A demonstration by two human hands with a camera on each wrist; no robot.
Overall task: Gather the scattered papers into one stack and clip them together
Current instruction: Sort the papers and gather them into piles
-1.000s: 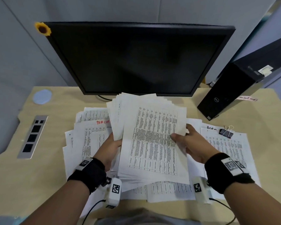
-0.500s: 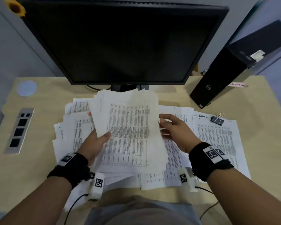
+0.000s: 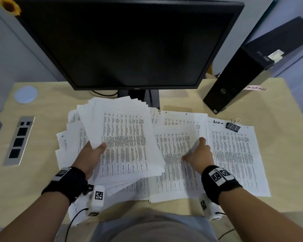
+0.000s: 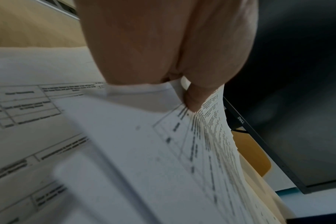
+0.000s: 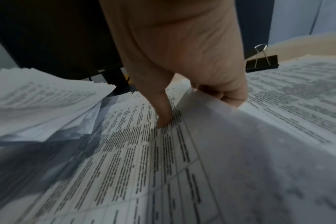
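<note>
The word "DELL" is sitting on the bottom edge of the monitor [image 3: 129, 42] — upside down in the head view, and showing again in both wrist views. A round Dell badge is showing on the front of the black computer box [image 3: 238, 81]. Handwriting that looks like "tnem" is showing at the top of a sheet [image 3: 217, 122] by the black clip [image 3: 232, 126]. The pink note [image 3: 254, 88] and the printed tables on the papers [image 3: 124, 142] are staying too small to read.

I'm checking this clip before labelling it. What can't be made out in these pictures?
- Printed text on the held stack: too small in head view, blurred in left wrist view.
- Left hand fingers: under the stack.
- Papers beneath the stack: covered.
- Binder clip: unclear whether it grips the sheet.
- Monitor top: cut off.
</note>
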